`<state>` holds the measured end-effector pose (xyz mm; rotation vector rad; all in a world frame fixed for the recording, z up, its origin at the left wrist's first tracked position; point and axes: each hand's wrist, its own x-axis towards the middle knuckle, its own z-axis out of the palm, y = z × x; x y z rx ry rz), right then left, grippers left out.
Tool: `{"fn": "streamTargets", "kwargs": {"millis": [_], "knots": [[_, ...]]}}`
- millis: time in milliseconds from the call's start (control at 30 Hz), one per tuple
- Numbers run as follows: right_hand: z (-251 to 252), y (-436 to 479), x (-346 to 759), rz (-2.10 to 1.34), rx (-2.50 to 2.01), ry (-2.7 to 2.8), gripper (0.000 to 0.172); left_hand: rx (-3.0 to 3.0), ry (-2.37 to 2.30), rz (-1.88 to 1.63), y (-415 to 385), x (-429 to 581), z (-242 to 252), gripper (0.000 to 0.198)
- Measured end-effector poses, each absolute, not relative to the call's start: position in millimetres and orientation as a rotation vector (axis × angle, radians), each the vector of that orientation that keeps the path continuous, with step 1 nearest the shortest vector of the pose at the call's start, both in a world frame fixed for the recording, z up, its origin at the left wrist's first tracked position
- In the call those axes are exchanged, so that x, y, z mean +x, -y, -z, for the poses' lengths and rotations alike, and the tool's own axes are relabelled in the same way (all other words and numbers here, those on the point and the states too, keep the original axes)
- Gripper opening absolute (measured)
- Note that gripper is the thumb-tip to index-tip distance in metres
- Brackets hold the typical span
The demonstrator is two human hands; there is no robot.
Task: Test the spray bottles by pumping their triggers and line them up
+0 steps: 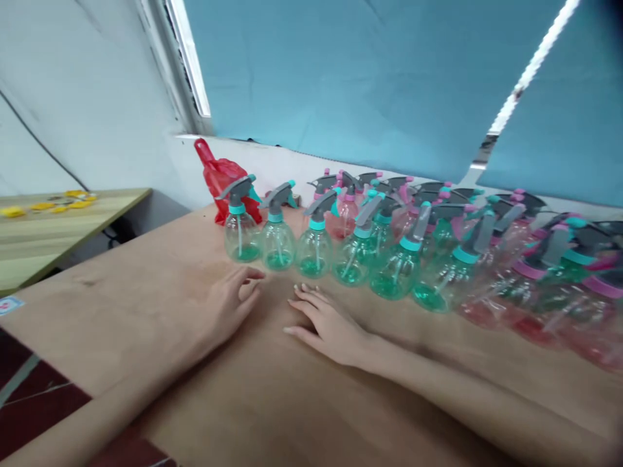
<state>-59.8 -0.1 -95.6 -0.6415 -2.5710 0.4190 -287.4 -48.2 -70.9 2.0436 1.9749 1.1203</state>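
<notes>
My left hand (232,296) rests on the wooden table (263,402), its fingers loosely curved and apart, holding nothing. To its right, my right hand (327,322) lies palm down with spread fingers, also empty. Just beyond both hands stands a front row of clear spray bottles with grey heads and teal collars. The nearest to my left hand are a green-tinted spray bottle (242,233) and its neighbour, another green spray bottle (278,241). A third green spray bottle (314,248) stands beyond my right fingertips. Neither hand touches a bottle.
Several more bottles crowd the right side, including a pink-collared spray bottle (530,285). A red plastic bag (221,175) sits behind the leftmost bottle. At far left, yellow pieces (73,201) lie on a second table (111,207). A blue covering (350,84) hangs behind.
</notes>
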Motion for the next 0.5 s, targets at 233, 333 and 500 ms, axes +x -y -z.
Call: {"fn": "streamTargets", "kwargs": {"millis": [233, 333, 500], "knots": [[95, -16, -117, -0.444, -0.541, 2.546, 0.05, 1.637, -2.143, -1.611, 14, -332, 58, 0.037], [93, -18, -133, -0.45, -0.496, 2.54, 0.046, 1.597, -2.134, -1.681, -5, -341, 50, 0.054], [94, -18, -150, -0.457, -0.458, 2.519, 0.042, 1.682, -2.039, -1.635, -35, -344, 47, 0.072]]}}
